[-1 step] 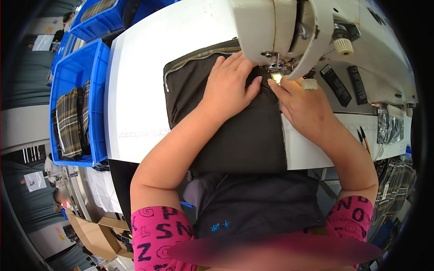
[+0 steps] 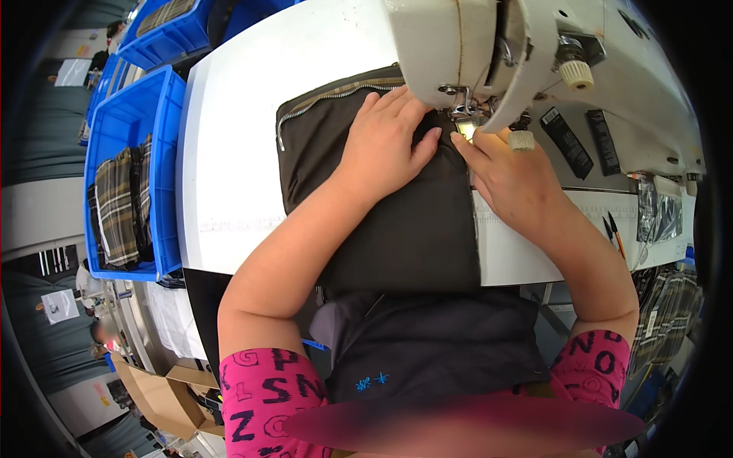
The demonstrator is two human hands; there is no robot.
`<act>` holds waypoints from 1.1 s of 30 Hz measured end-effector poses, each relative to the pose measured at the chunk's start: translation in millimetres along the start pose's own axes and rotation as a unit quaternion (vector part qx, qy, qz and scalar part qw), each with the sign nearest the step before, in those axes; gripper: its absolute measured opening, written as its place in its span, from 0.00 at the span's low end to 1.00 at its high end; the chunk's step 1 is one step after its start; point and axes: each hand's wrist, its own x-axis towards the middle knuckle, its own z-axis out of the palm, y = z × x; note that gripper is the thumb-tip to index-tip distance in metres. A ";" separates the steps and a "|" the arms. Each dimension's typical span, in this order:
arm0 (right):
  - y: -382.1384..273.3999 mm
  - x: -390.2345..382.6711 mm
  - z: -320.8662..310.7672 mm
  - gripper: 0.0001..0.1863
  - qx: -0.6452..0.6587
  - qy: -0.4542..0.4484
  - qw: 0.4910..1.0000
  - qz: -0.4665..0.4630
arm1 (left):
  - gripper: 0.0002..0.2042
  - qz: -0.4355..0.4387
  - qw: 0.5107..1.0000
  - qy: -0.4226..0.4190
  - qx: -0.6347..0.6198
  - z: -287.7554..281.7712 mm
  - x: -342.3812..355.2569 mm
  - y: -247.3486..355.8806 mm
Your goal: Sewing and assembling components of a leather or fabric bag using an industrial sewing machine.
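A dark brown fabric piece with a metal zipper along its far side lies flat under the sewing machine. My left hand rests on the fabric with fingers stretched out, left of the presser foot. My right hand is closed at the fabric's right edge, thumb and finger just in front of the foot. Its other fingertips are hidden. A small light shines on the spot by the needle.
Blue bins stand left of the white table, one holding folded plaid fabric. Two black labels lie right of the needle. Pens lie near the right edge, with plaid pieces below. An open cardboard box sits lower left.
The fabric's near right edge has shifted very slightly to the left. Both hands keep almost the same place.
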 end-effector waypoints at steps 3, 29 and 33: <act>4.5 1.4 3.0 0.23 0.022 0.024 0.999 -0.008 | 0.14 0.042 0.999 -0.014 0.009 -3.6 3.1 -12.1; 7.0 1.5 -11.8 0.06 -0.021 -0.041 0.999 -0.004 | 0.06 0.058 0.998 -0.018 0.002 -5.6 -11.0 23.4; -3.0 -2.9 -6.0 0.14 -0.046 -0.049 0.995 -0.076 | 0.08 0.039 0.998 -0.034 -0.019 -13.5 -17.2 24.9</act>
